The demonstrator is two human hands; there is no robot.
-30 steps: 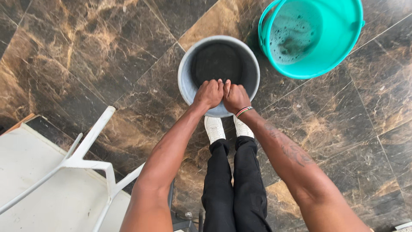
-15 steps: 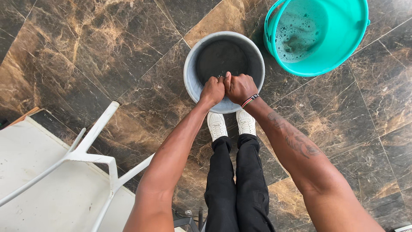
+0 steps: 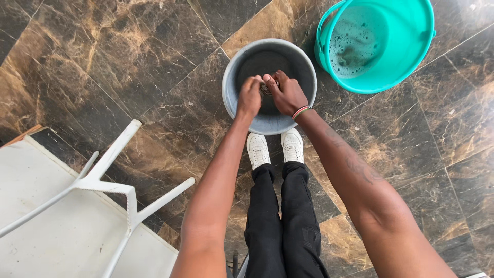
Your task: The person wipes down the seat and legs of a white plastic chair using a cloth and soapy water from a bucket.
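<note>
Hands meet over a grey round basin (image 3: pixel 234 100) at twelve o'clock: left hand (image 3: pixel 250 97) and right hand (image 3: pixel 286 94), fingers curled, pinch a small dark wet item (image 3: pixel 267 88), too hidden to identify. Dark water fills it. A teal bucket (image 3: pixel 411 56) sits at two o'clock.

Glossy marble floor (image 3: pixel 128 67); smooth plastic buckets (image 3: pixel 411 56).
</note>
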